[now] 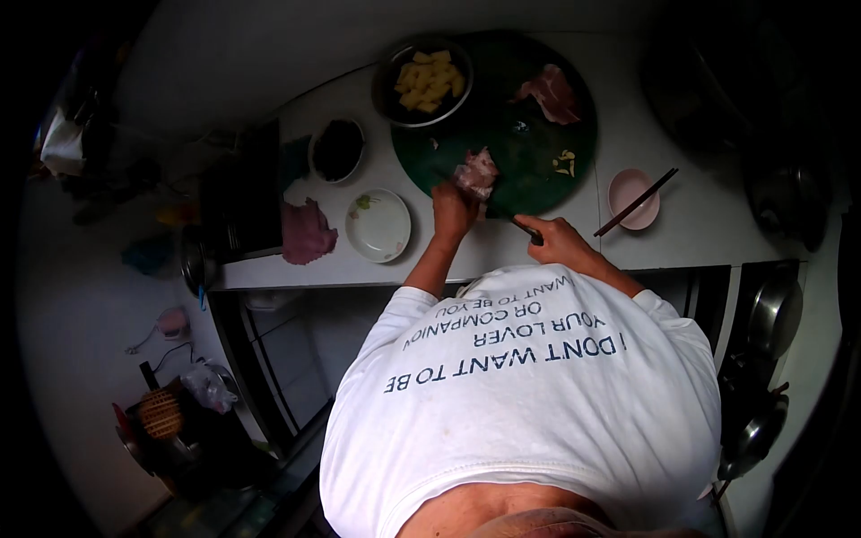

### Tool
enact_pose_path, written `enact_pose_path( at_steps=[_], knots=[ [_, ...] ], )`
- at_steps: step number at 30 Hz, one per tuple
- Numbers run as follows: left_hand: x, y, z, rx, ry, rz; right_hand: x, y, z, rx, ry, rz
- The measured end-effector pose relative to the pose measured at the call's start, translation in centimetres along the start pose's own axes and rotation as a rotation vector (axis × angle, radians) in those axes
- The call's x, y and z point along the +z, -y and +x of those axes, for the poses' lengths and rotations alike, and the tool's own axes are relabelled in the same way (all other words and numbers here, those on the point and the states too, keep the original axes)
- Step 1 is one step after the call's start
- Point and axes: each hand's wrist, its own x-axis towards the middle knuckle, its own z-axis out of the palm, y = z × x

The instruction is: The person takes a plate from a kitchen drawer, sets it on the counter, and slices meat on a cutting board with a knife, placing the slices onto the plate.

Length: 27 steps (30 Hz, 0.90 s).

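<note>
At the near edge of the round green cutting board (538, 193), my left hand (455, 212) has its fingers closed on a piece of raw meat (478, 172). My right hand (560, 240) grips the dark handle of a knife (527, 230), just right of the meat; its blade is hard to make out in the dim light. A larger slab of raw meat (552, 93) lies at the board's far right. Small pale yellow pieces, perhaps garlic (564, 163), sit near the right edge. A metal bowl (378, 99) of yellow chunks overlaps the board's far left.
Left of the board are a white plate (378, 226) with a leaf pattern, a bowl of dark contents (337, 151) and a pink cloth (307, 231). Chopsticks (635, 203) rest across a pink bowl (628, 186) on the right. Dark pots (785, 202) stand at the far right.
</note>
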Motion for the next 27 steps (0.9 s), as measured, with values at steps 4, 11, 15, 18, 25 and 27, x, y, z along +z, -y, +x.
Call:
enact_pose_path(
  at_steps=[4, 11, 15, 18, 25, 27],
  knots=[
    [0.3, 0.6, -0.2, 0.000, -0.041, -0.069, 1.4, -0.8, 1.0, 0.039, -0.010, -0.085],
    [-2.4, -1.1, 0.9, 0.157, 0.019, -0.125, 1.7, -0.3, 0.7, 0.238, -0.030, -0.251],
    [-1.7, -1.4, 0.7, 0.063, -0.068, 0.050, 1.7, -0.2, 1.2, 0.330, -0.040, -0.255],
    [-1.9, -0.9, 1.1, 0.000, -0.017, 0.045, 2.3, -0.5, 2.4, 0.268, -0.076, -0.253],
    [-1.0, 0.8, 1.0, -0.080, -0.008, 0.002, 0.7, 1.1, 7.2, 0.293, 0.088, -0.362],
    [-1.8, 1.0, 1.3, -0.074, 0.018, -0.050, 1.7, 1.3, 9.8, 0.223, 0.046, -0.370]
  ],
)
